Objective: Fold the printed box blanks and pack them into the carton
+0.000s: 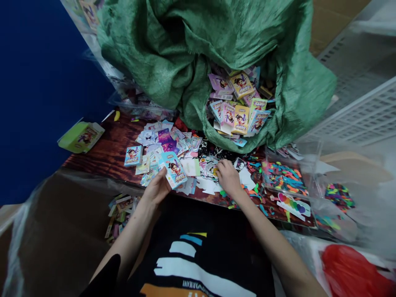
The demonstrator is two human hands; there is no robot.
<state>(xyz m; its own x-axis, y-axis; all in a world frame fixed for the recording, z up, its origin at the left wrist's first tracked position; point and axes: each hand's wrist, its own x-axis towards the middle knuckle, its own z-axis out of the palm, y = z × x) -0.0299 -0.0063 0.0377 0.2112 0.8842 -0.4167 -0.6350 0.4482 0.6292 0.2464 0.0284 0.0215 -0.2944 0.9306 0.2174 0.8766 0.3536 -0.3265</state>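
Note:
My left hand [159, 186] grips a small light-blue card box [173, 170] with a cartoon figure on its front, tilted above the table's front edge. My right hand [228, 176] reaches down to a pile of die-cut stickers [209, 168], its fingers curled against them; whether one is pinched between the fingertips is hidden. Left of the held box, a similar blue box [133, 156] lies beside a loose heap of printed cards [168, 140]. White cut-out pieces [208, 185] are spread along the front edge between my hands.
A large green woven sack [192, 78] opens toward me, full of small colourful boxes [241, 117]. A green carton [82, 137] stands on the wooden-patterned table [105, 159] at left. Clear trays of bright little pieces [284, 177] sit at right. More boxes [122, 214] lie below the table.

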